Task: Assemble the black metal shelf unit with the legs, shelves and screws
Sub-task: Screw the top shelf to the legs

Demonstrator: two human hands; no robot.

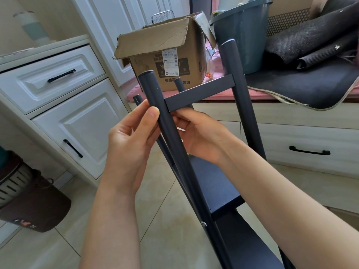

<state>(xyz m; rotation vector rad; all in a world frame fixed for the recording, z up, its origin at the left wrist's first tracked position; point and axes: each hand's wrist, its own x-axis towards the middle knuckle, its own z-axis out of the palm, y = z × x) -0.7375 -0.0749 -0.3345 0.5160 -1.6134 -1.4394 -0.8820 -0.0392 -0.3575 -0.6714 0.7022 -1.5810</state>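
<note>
The black metal shelf unit leans away from me, its round legs pointing up toward the window seat. My left hand grips the near left leg just below its top, thumb across the tube. A flat shelf spans between this leg and the right leg. My right hand reaches under the shelf's left end, its fingertips hidden behind the leg where shelf and leg meet. Two rear leg tops show behind. A screw head sits low on the near leg beside a lower shelf.
An open cardboard box and a grey bucket stand on the pink-cushioned window seat with dark mats. White cabinets with drawers line the left. A brown bag and basket sit on the tiled floor at left.
</note>
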